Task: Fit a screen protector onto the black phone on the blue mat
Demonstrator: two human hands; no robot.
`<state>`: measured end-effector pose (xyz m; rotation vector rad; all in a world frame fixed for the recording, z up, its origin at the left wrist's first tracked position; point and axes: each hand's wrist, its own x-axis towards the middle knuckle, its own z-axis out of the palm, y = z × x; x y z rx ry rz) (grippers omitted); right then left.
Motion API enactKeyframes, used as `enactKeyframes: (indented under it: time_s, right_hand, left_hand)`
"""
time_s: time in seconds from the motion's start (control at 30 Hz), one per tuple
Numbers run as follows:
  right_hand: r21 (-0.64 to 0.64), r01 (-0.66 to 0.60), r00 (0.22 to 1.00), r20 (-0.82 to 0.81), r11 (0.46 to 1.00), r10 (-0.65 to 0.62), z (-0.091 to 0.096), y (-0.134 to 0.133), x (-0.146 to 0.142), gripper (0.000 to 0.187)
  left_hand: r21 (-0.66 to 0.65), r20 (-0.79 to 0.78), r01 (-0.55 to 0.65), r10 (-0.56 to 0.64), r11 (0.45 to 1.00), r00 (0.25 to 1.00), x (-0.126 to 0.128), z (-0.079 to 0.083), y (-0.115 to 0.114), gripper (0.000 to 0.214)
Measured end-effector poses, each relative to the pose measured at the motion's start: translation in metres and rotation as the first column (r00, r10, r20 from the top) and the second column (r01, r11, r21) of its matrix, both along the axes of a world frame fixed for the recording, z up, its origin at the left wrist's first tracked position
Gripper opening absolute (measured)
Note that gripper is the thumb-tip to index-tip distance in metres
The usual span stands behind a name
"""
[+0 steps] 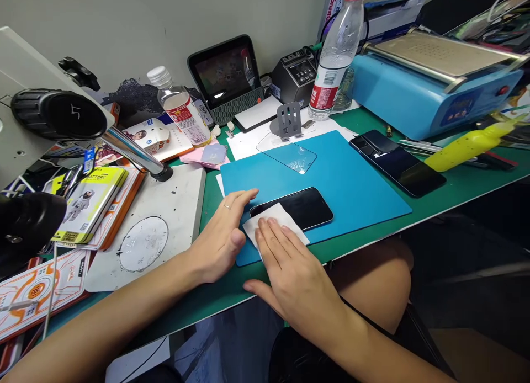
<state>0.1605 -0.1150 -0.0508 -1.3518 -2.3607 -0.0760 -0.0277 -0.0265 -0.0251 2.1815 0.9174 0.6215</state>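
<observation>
A smartphone (311, 207) with a dark screen lies face up on a blue work mat (356, 206). A white wipe (252, 230) covers its near left part. My right hand (290, 272) lies with outstretched fingers flat on the wipe, pressing it onto the screen, thumb apart. My left hand (219, 234) is beside the phone's left end, fingers extended and thumb raised, with nothing in it; whether it touches the phone I cannot tell. Behind the phone, a clear screen protector with a black border (290, 154) rests partly on the mat.
A second dark phone (397, 162) and a yellow squeeze bottle (472, 145) lie to the right, before a blue heating plate machine (414, 90). Two plastic bottles stand behind. A microscope stand base (182, 228) and stacked boxes (91, 206) occupy the left.
</observation>
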Motion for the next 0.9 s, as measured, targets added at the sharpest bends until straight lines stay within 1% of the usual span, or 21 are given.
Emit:
enactKeyframes:
  time_s: [0.07,0.1,0.2,0.27,0.33,0.43,0.53,0.6,0.67,0.77,0.8,0.83,0.9]
  right_hand:
    - [-0.026,-0.042,0.999,0.021,0.999,0.042,0.003,-0.001,0.017,0.079]
    - [-0.031,-0.040,0.998,0.038,0.999,0.042,0.005,-0.001,0.029,0.082]
    - [0.006,0.059,0.992,0.108,0.998,-0.059,0.007,-0.002,0.062,0.087]
    - [0.035,0.118,0.983,0.141,0.992,-0.122,0.006,0.000,0.074,0.087]
    - [0.048,0.155,0.976,0.146,0.987,-0.160,0.004,0.004,0.073,0.092]
    - [0.034,0.165,0.978,0.124,0.986,-0.168,0.005,0.013,0.049,0.101]
    - [-0.031,0.088,0.992,0.089,0.996,-0.085,0.010,0.018,0.018,0.105]
    - [-0.071,0.022,0.997,0.072,0.997,-0.017,0.013,0.016,0.007,0.104]
    - [-0.091,-0.042,0.996,0.077,0.995,0.049,0.014,0.009,0.011,0.099]
    - [-0.098,-0.108,0.987,0.112,0.989,0.119,0.010,0.004,0.038,0.089]
    - [-0.097,-0.097,0.986,0.127,0.991,0.109,0.009,0.005,0.049,0.085]
    - [-0.082,-0.058,0.988,0.141,0.995,0.069,0.007,0.008,0.058,0.082]
    - [-0.070,0.011,0.987,0.160,0.998,0.001,0.005,0.016,0.065,0.082]
  left_hand:
    - [-0.003,-0.013,-0.005,0.005,1.000,1.000,0.000,0.001,-0.001,0.092]
    - [-0.004,-0.018,-0.006,0.006,1.000,1.000,0.000,0.001,-0.001,0.092]
    - [-0.011,-0.029,-0.004,0.004,1.000,1.000,0.000,0.003,-0.002,0.093]
    - [-0.018,-0.033,-0.001,0.001,1.000,0.999,0.001,0.003,-0.002,0.093]
    - [-0.025,-0.034,0.006,-0.007,1.000,0.999,0.001,0.004,-0.002,0.091]
    - [-0.017,-0.018,0.017,-0.018,1.000,1.000,0.001,0.003,-0.001,0.091]
    - [0.007,0.016,0.019,-0.019,1.000,1.000,0.001,0.002,0.000,0.090]
    - [0.019,0.038,0.015,-0.016,1.000,0.999,0.001,0.000,0.001,0.090]
    - [0.017,0.039,0.016,-0.017,1.000,0.999,0.000,0.000,0.002,0.091]
    - [0.004,0.020,0.003,-0.003,1.000,1.000,-0.001,0.002,0.004,0.094]
    - [-0.003,0.023,-0.007,0.007,1.000,1.000,-0.001,0.002,0.004,0.095]
    - [-0.012,0.031,-0.017,0.017,1.000,0.999,0.000,0.003,0.004,0.096]
    - [-0.034,0.059,-0.034,0.036,0.999,0.998,0.000,0.004,0.003,0.100]
